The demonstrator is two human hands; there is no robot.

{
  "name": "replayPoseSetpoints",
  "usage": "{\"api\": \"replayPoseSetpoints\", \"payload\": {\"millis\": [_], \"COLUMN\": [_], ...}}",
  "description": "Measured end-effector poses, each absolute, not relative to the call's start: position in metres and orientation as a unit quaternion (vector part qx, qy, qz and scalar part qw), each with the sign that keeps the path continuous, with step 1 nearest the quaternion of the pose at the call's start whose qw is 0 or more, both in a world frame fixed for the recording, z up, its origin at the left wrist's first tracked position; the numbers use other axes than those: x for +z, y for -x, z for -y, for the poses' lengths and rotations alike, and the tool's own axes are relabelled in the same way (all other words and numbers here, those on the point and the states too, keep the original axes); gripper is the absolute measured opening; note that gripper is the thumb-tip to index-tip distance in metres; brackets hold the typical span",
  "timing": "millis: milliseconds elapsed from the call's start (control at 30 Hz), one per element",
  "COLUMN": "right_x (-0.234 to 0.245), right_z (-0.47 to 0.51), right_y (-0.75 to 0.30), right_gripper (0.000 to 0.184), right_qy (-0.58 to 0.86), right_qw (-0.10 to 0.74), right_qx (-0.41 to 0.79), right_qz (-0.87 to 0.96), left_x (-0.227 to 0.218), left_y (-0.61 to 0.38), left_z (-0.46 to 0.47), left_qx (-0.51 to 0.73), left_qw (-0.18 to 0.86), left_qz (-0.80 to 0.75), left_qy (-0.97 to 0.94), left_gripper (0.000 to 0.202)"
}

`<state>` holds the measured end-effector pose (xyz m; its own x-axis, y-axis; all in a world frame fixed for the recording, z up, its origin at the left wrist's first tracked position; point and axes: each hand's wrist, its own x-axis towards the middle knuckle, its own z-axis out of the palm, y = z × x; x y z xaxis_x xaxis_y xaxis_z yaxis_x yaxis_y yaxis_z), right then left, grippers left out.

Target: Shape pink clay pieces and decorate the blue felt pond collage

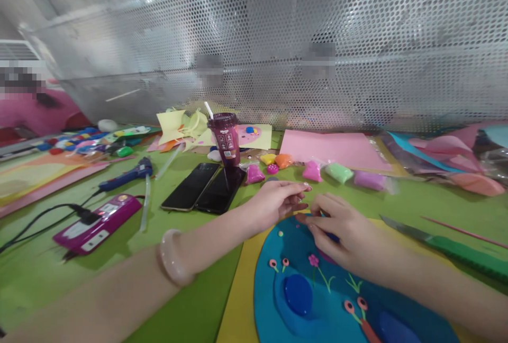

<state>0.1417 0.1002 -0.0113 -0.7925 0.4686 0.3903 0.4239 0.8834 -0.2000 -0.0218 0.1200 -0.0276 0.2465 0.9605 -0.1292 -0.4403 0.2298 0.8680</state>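
My left hand (pixel 278 200) and my right hand (pixel 341 229) meet over the far edge of a blue craft sheet (pixel 317 295) that lies on yellow paper (pixel 238 306). The left fingers are pinched together on something too small to name. A pale bangle (pixel 172 263) circles that wrist. The right fingers curl round a dark blue lump of clay (pixel 331 237). Small clay flowers and darker blue patches decorate the blue sheet.
Two black phones (pixel 204 189), a purple cup with a straw (pixel 225 139), a blue glue gun (pixel 127 175) and a magenta box with a cable (pixel 99 223) lie to the left. Bags of coloured clay (pixel 339 172) and pink paper (pixel 333 150) sit behind. A green-handled knife (pixel 448 247) lies on the right.
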Motion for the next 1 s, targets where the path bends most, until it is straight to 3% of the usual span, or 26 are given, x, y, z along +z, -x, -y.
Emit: {"api": "replayPoseSetpoints", "payload": {"millis": [1000], "right_x": [-0.0193], "right_z": [-0.0919], "right_y": [-0.1408], "right_gripper": [0.029], "right_qy": [0.222], "right_qw": [0.229], "right_qx": [-0.003], "right_qz": [0.948], "left_x": [-0.0271], "left_y": [0.0217], "left_z": [-0.1198], "left_qx": [0.490], "left_qw": [0.687], "left_qz": [-0.367], "left_qy": [-0.392], "left_gripper": [0.007]}}
